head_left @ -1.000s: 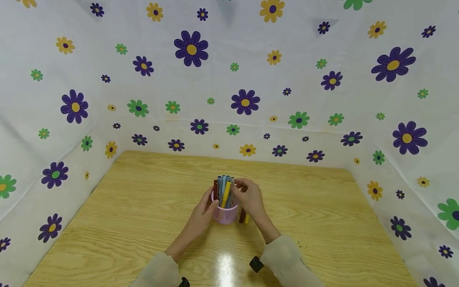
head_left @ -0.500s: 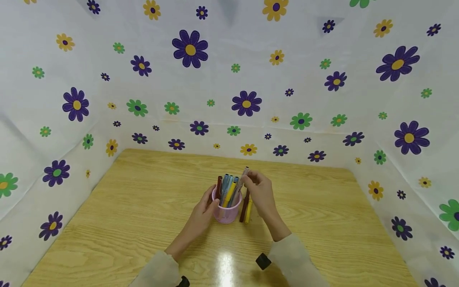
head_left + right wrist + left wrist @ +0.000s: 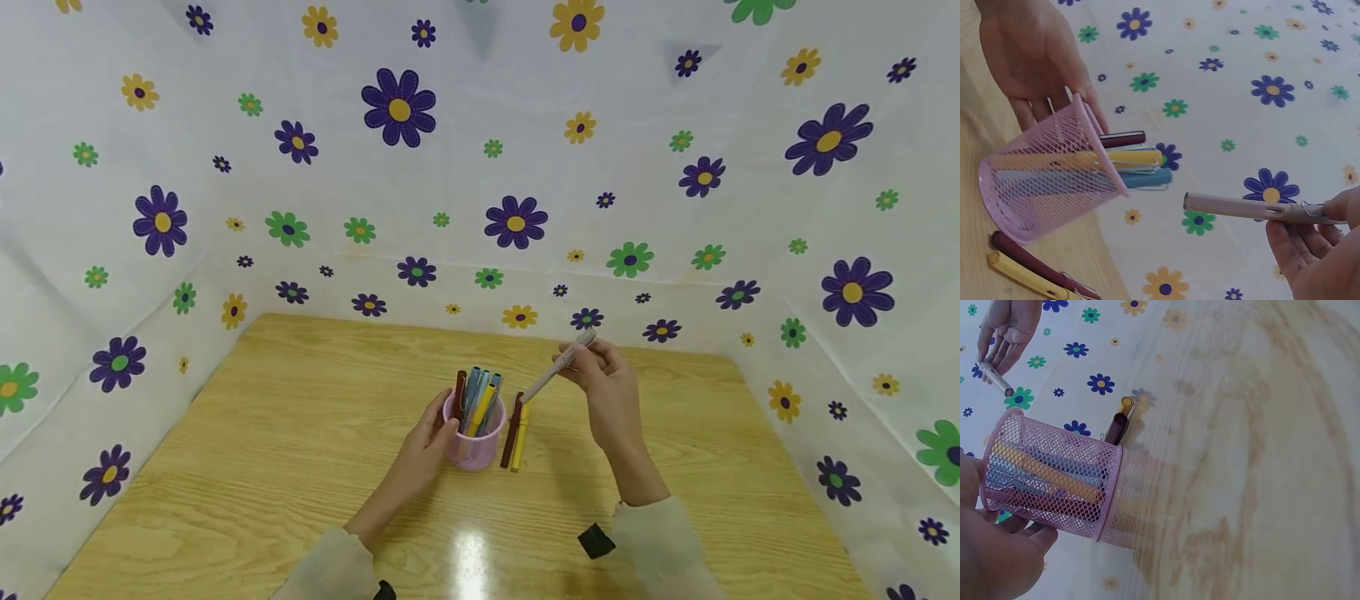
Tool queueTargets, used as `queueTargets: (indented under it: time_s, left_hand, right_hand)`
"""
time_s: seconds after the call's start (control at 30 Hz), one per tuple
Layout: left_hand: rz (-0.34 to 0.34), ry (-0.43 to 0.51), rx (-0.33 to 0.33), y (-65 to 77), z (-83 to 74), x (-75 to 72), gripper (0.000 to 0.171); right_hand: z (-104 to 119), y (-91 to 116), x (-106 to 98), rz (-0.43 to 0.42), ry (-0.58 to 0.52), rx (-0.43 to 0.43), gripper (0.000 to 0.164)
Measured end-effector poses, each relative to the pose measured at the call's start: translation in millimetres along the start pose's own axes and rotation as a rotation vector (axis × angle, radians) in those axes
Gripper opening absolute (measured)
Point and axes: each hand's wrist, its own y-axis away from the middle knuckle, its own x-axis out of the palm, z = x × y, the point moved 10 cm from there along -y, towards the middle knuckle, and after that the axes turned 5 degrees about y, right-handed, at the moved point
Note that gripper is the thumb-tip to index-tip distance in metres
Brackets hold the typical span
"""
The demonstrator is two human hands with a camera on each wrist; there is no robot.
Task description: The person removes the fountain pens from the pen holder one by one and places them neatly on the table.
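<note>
My left hand (image 3: 420, 446) grips a pink mesh pen cup (image 3: 471, 452) standing on the table, its thumb near the rim. Inside the cup are several pens: a dark red pen (image 3: 1125, 139), a yellow pen (image 3: 1141, 157) and blue pens (image 3: 1150, 180). To the right of the cup, my right hand (image 3: 613, 400) pinches a grey pen (image 3: 1229, 206) by one end in the air; the pen slants down toward the left. Side by side on the table, just right of the cup, lie another dark red pen (image 3: 512, 433) and another yellow pen (image 3: 519, 446).
The wood-grain table (image 3: 300, 400) is bounded at the back and sides by a white sheet (image 3: 450, 175) printed with flowers. A small black object (image 3: 596, 541) sits by the right sleeve (image 3: 660, 542).
My right hand has drawn the grey pen out of the cup and carried it right, tilting it over. The left hand has stayed on the cup.
</note>
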Motion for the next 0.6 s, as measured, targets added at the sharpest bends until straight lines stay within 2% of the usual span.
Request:
queueTargets:
  time_s: [0.27, 0.6]
  left_hand:
    - [-0.003, 0.003, -0.007, 0.8, 1.5, -1.1, 0.058]
    - [0.009, 0.013, -0.007, 0.7, 1.7, -1.8, 0.058]
  right_hand:
    - [11, 0, -25, -0.025, -0.009, 0.010, 0.023]
    - [12, 4, -45, -0.052, 0.015, 0.032, 0.028]
